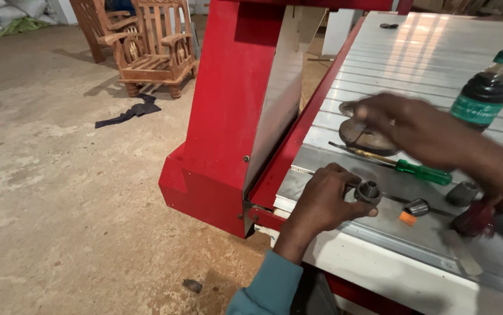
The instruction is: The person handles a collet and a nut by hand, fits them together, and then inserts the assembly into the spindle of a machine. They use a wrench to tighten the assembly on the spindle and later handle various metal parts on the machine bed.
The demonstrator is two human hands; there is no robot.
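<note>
A small grey metal collet nut [368,191] is being pinched between the thumb and fingers of the left hand [321,204], just above the near edge of the ribbed metal bench [414,52]. Just right of it, a small metal fitting with an orange tip [413,210] is lying on the bench, and another grey metal piece [462,192] is resting a little further right. A dark red-handled tool [474,217] is being partly hidden under the right forearm, near the bench edge. Further in, a screwdriver with a green handle [423,172] is lying across the bench, its shaft pointing left. Beyond it, a round, flat metal disc [363,139] is being gripped by the right hand [414,131], whose fingers are curled over the disc's top; the hand is blurred, so the exact grip cannot be told. A dark bottle with a green cap [487,90] is standing upright behind the right hand. At the left side of the bench, a red machine frame [222,116] is rising from the concrete floor [59,192]. Far off, a dark cloth [129,114] is lying on the floor near a wooden chair [155,46].
</note>
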